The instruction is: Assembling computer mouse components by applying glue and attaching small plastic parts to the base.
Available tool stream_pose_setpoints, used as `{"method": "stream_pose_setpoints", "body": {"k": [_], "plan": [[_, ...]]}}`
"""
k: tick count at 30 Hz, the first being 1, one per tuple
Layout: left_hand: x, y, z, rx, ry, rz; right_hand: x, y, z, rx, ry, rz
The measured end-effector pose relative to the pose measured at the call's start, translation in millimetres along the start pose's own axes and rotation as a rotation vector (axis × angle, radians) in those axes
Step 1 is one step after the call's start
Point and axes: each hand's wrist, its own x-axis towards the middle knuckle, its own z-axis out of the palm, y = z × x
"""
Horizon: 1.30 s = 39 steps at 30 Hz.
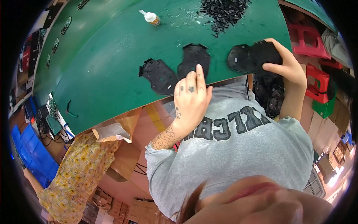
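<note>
Three dark, waisted plastic plates lie along the near edge of the green table. My left hand [192, 99] rests over the near end of the middle black plate [194, 58], its index finger stretched out along the surface; the tips of its other fingers are hard to see. Just left of that hand lies another black plate [159, 76] with small slots and a pale label. My right hand [289, 67] grips the right end of the third black plate [240, 59], thumb on the near side and fingers at the far edge, partly hidden.
A heap of small black pieces [223, 15] lies at the far side of the green table [112, 56]. A white squeeze bottle [151, 18] stands left of it. Green circuit boards [55, 44] line the left side. Red stools [317, 84] are at the right, and a person in yellow floral clothing [80, 171] at the lower left.
</note>
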Motion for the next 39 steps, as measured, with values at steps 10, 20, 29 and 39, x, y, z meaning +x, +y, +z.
{"method": "stream_pose_setpoints", "body": {"k": [10,20,29,39], "plan": [[11.0,-4.3,-2.6,-0.197,0.224,0.122,-12.0,5.3,20.2,0.250,0.071,-0.038],[25.2,12.7,22.5,-0.071,0.024,0.473,33.0,12.4,25.6,-0.154,0.301,-0.316],[20.0,8.1,29.6,-0.141,0.086,0.372,34.6,0.0,59.9,-0.758,0.765,-0.178],[18.2,6.1,23.1,-0.255,0.140,0.279,125.5,-36.4,65.1,-0.859,0.576,-0.683]]}}
